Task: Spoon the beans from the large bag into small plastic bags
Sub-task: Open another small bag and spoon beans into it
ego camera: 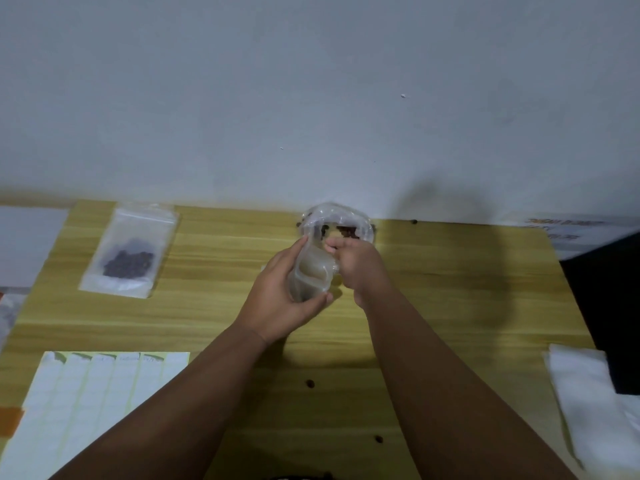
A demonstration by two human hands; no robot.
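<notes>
My left hand [277, 299] grips a small clear plastic bag [313, 273] upright at the table's middle, its mouth spread open. My right hand [360, 268] is closed just right of that mouth, fingers curled; whatever it holds is hidden, and no spoon shows. Right behind both hands, by the wall, lies the large clear bag [337, 220] with dark beans inside. A filled small bag [130, 251] of dark beans lies flat at the back left.
A sheet of white labels [86, 403] covers the wooden table's [450, 289] front left. White paper [595, 403] and a black object [613, 306] sit at the right edge. Loose beans [310, 383] lie near the front. The wall stands directly behind.
</notes>
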